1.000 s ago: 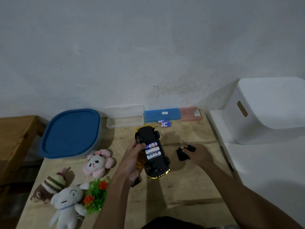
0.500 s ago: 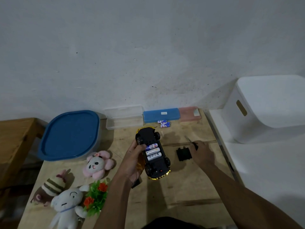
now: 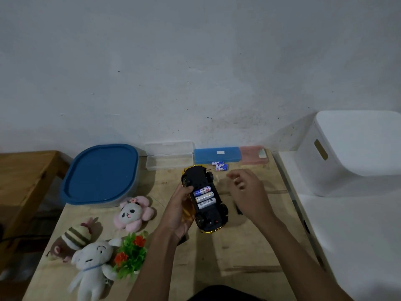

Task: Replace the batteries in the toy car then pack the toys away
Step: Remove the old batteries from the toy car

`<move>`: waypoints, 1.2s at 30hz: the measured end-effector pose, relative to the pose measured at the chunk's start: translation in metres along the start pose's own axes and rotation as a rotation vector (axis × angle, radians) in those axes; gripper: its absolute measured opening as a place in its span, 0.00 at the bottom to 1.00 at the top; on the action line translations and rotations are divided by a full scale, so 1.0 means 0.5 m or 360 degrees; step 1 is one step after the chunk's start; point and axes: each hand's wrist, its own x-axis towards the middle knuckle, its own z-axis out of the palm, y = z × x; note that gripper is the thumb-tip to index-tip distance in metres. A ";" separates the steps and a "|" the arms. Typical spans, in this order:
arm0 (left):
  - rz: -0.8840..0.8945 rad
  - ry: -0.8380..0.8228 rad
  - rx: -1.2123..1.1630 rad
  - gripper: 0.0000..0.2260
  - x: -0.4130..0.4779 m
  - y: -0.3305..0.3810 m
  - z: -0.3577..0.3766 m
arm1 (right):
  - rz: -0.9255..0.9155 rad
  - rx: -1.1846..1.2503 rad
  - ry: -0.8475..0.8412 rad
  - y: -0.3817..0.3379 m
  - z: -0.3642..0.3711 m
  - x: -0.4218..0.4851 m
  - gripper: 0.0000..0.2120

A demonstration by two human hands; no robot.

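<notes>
The battery step looks to be in hand: the toy car (image 3: 204, 197) lies belly-up in the left hand (image 3: 179, 210), just above the tabletop (image 3: 238, 253) near its middle, and the open bay shows three batteries (image 3: 204, 197) side by side; the left fingers (image 3: 188, 189) are clamped on the car's left flank, with the thumb hooked over the underside beside the bay. The right hand (image 3: 246, 191) hovers just right of the car, not touching it, its fingers loosely curled and slightly apart, holding nothing that can be made out (the fingertips are blurred). A dark piece (image 3: 238, 210), probably the bay cover, peeks out on the tabletop under that hand; I judge the next move is either to lift out the seated cells or to fit the cover, which calls for the right hand to drop and pinch a small flat part while the left keeps the car level. Loose batteries (image 3: 221, 166) lie on the far side, beyond the car's nose, against a blue case (image 3: 217, 154); soft toys (image 3: 132, 211) wait at the near left beside a blue-lidded tub (image 3: 101, 172).
</notes>
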 end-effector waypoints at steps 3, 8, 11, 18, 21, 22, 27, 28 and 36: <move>0.0048 -0.0018 -0.0004 0.24 -0.001 0.000 0.006 | -0.0137 -0.0251 -0.0233 -0.059 0.020 -0.031 0.06; 0.0167 -0.0107 0.0018 0.21 -0.012 0.007 0.010 | -0.0019 -0.0343 -0.0238 -0.084 0.032 -0.039 0.13; 0.0194 -0.0126 0.0014 0.21 -0.017 0.009 0.010 | 0.0038 -0.0321 -0.0254 -0.090 0.038 -0.035 0.13; 0.0206 -0.0107 0.0058 0.22 -0.026 0.023 0.011 | -0.0023 -0.0274 -0.0524 -0.087 0.020 -0.010 0.08; 0.0195 -0.0076 0.0153 0.21 -0.027 0.032 0.004 | -0.0225 -0.0338 -0.0647 -0.096 -0.017 0.016 0.08; 0.0181 -0.0072 0.0189 0.22 -0.028 0.038 0.001 | -0.0350 -0.0443 -0.0648 -0.102 -0.029 0.026 0.09; 0.0025 -0.0185 0.0246 0.26 -0.035 0.079 -0.005 | -0.1188 -0.0928 -0.0724 -0.145 -0.063 0.068 0.12; 0.0009 -0.0208 0.0255 0.26 -0.036 0.085 -0.004 | -0.1373 -0.1026 -0.0740 -0.154 -0.063 0.076 0.12; -0.0036 -0.0311 0.0382 0.22 -0.049 0.106 0.012 | -0.2034 -0.1364 -0.1101 -0.231 -0.060 0.117 0.12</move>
